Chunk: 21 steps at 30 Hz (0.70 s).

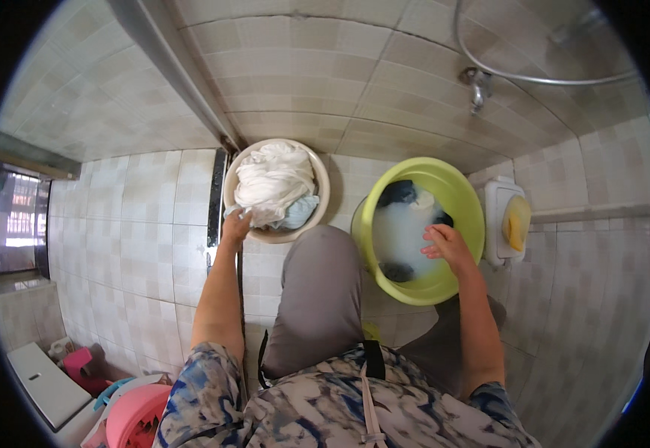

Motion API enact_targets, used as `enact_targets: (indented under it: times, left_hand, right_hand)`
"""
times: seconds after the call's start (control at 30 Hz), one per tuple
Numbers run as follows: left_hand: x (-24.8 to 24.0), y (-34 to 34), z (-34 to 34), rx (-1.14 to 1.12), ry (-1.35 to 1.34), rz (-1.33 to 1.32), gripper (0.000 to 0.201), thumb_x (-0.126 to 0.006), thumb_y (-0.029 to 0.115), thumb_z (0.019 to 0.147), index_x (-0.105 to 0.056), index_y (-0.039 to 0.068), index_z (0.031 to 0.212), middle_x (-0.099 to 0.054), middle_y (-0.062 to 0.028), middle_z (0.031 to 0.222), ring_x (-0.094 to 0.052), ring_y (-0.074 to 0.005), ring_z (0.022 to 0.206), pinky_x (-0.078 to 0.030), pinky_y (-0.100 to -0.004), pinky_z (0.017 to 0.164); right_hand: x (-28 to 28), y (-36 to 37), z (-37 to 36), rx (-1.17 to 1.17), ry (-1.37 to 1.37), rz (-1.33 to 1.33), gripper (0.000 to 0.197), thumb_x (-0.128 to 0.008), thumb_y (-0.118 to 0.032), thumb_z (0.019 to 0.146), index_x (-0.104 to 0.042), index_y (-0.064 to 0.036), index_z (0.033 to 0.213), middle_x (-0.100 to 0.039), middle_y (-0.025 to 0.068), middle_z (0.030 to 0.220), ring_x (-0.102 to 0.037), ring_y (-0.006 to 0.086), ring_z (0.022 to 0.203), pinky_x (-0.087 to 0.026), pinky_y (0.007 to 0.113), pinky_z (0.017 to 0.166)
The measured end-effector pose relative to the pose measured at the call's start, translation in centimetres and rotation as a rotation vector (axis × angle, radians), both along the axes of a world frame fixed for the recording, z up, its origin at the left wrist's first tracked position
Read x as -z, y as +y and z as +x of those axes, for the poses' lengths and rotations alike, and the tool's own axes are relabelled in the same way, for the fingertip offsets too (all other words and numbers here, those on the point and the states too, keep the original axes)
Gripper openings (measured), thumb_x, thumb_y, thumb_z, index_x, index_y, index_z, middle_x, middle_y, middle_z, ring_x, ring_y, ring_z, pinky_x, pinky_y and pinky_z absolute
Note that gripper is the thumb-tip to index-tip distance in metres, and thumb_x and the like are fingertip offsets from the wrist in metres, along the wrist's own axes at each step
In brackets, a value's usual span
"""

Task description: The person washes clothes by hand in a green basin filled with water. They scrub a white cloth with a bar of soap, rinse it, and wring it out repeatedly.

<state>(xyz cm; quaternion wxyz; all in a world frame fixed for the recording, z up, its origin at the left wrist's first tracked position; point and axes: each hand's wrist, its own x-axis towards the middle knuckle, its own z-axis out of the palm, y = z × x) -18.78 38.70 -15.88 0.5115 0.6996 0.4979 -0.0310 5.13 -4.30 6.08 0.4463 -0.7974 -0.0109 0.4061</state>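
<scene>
A cream basin (pixel 324 173) at the left holds a heap of white cloth (pixel 273 179) with a pale blue cloth (pixel 299 213) tucked beside it. At this basin's near left rim, my left hand (pixel 237 225) is closed on an edge of the white cloth. Cloudy, whitish water (pixel 400 235) fills the bottom of a yellow-green tub (pixel 468 209) on the right. Dark cloths (pixel 396 193) and a pale piece lie partly under the water. Over the tub's right side hangs my right hand (pixel 446 245), its fingers stretched and holding nothing.
A white stool-like stand (pixel 499 196) with a yellow cloth (pixel 516 224) stands right of the tub. A tap (pixel 478 89) and a shower hose (pixel 534 78) are on the wall. Behind me at lower left are a pink basin (pixel 134 414) and a white box (pixel 48 384).
</scene>
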Motion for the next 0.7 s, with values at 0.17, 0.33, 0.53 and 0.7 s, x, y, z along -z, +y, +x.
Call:
enact_targets:
  times: [0.17, 0.33, 0.53, 0.7]
  left_hand:
    - [-7.9, -1.2, 2.8, -0.069, -0.037, -0.214, 0.045, -0.054, 0.035, 0.082, -0.053, 0.003, 0.113, -0.059, -0.0088, 0.092, -0.061, -0.0185, 0.068, -0.043, -0.0299, 0.051]
    - [-12.9, -2.7, 6.1, -0.047, -0.182, -0.251, 0.042, -0.051, 0.033, 0.085, -0.050, 0.004, 0.116, -0.060, -0.0091, 0.100, -0.062, -0.0205, 0.076, -0.046, -0.0326, 0.062]
    - [-22.4, -8.5, 13.0, 0.132, -0.403, -0.259, 0.040, -0.050, 0.032, 0.088, -0.051, 0.005, 0.117, -0.060, -0.0094, 0.102, -0.062, -0.0198, 0.082, -0.046, -0.0295, 0.069]
    - [-29.1, -15.8, 17.4, 0.380, -0.508, -0.323, 0.038, -0.050, 0.030, 0.088, -0.051, 0.005, 0.117, -0.059, -0.0102, 0.107, -0.061, -0.0205, 0.088, -0.046, -0.0289, 0.074]
  right_hand:
    - [0.8, -3.7, -0.9, 0.130, -0.011, -0.009, 0.036, -0.049, -0.029, 0.090, -0.051, -0.0001, 0.111, -0.058, 0.0115, 0.100, -0.063, 0.0172, 0.073, -0.050, 0.026, 0.062]
    - [1.6, -4.4, -1.8, 0.116, -0.011, 0.015, 0.036, -0.049, -0.029, 0.090, -0.051, -0.0009, 0.111, -0.058, 0.0117, 0.100, -0.064, 0.0175, 0.072, -0.050, 0.026, 0.062]
    - [3.6, -6.1, -2.4, 0.148, -0.010, 0.076, 0.038, -0.051, -0.029, 0.088, -0.051, 0.0012, 0.111, -0.059, 0.0113, 0.095, -0.064, 0.0193, 0.070, -0.048, 0.027, 0.057]
    - [4.8, -6.8, -2.6, 0.143, -0.027, 0.058, 0.035, -0.051, -0.028, 0.088, -0.054, 0.0003, 0.107, -0.060, 0.0109, 0.094, -0.064, 0.0191, 0.068, -0.048, 0.027, 0.055]
